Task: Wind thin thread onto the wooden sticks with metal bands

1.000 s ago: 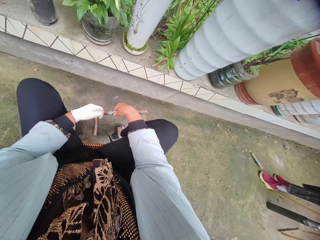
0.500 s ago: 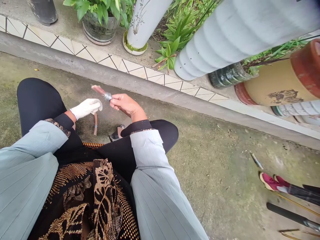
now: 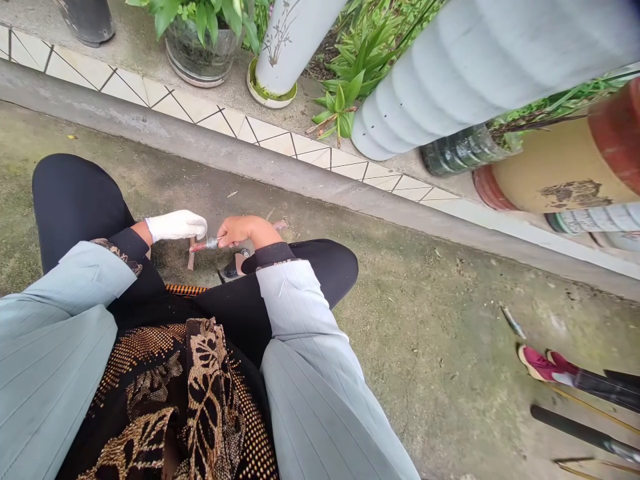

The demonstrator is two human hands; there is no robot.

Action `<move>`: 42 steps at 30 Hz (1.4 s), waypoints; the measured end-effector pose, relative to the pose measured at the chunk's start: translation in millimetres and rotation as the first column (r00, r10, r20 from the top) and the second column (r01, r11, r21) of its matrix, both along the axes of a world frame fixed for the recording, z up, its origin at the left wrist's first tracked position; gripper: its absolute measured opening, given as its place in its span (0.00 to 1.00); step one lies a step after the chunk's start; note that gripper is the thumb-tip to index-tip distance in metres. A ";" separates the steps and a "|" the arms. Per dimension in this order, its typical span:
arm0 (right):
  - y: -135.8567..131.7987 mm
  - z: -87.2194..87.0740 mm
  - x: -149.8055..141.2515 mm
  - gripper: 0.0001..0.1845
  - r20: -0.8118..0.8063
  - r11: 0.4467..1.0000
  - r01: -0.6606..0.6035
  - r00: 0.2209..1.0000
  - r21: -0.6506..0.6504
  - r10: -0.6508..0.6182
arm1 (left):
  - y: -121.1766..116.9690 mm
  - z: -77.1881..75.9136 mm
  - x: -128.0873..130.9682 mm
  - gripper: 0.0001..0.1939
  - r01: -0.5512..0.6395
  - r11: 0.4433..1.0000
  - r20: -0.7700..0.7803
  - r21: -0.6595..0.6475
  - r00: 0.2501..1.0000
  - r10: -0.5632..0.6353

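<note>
My left hand point(image 3: 179, 225), in a white glove, has its fingers curled round a thin brown stick point(image 3: 191, 260) that points down below it. My right hand point(image 3: 241, 231) is bare and closed round a reddish-brown stick point(image 3: 199, 247) with a coil of silvery wire point(image 3: 212, 243) wound on it. That stick lies nearly level. One end reaches close to the stick under my left hand, and the other shows past my right wrist. A thin strand seems to run between the coil and my gloved fingers.
Along a tiled ledge point(image 3: 225, 123) stand a potted plant point(image 3: 200, 57), a white pipe-shaped pot point(image 3: 290, 53), a ribbed grey column point(image 3: 450, 80) and a tan pot point(image 3: 545, 167). At right on the concrete are another person's red shoes point(image 3: 537, 363) and a dark pole point(image 3: 575, 427).
My right hand has turned over and come down, so the wire-wound stick has swung from pointing up and left to nearly level. My left hand has shifted slightly.
</note>
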State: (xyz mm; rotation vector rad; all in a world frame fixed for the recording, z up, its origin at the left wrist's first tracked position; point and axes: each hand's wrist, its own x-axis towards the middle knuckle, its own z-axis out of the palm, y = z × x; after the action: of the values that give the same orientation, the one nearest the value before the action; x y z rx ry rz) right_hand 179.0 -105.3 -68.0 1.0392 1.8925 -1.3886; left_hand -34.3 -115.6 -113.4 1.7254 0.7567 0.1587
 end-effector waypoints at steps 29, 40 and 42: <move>1.4 -1.4 10.6 0.05 -0.227 0.989 0.122 0.964 -0.083 -0.138 | 11.3 -12.5 -9.7 0.15 -0.239 0.945 0.087 -0.224 0.961 0.264; 14.1 0.8 21.7 0.10 -0.613 0.498 0.857 0.326 -0.129 -0.720 | -6.1 -3.3 5.6 0.23 -0.037 0.906 0.187 -0.423 0.974 0.127; 17.6 -4.6 22.0 0.08 -0.508 0.506 0.856 0.483 0.103 -0.713 | -7.0 -1.5 5.1 0.22 0.006 0.918 0.207 -0.398 0.975 0.084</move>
State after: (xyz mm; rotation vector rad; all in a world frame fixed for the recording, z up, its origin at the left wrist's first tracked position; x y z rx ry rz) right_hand 201.1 -87.7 -72.6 2.1939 2.0646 -1.9245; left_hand -29.2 -122.6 -114.9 1.2821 0.6101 0.2055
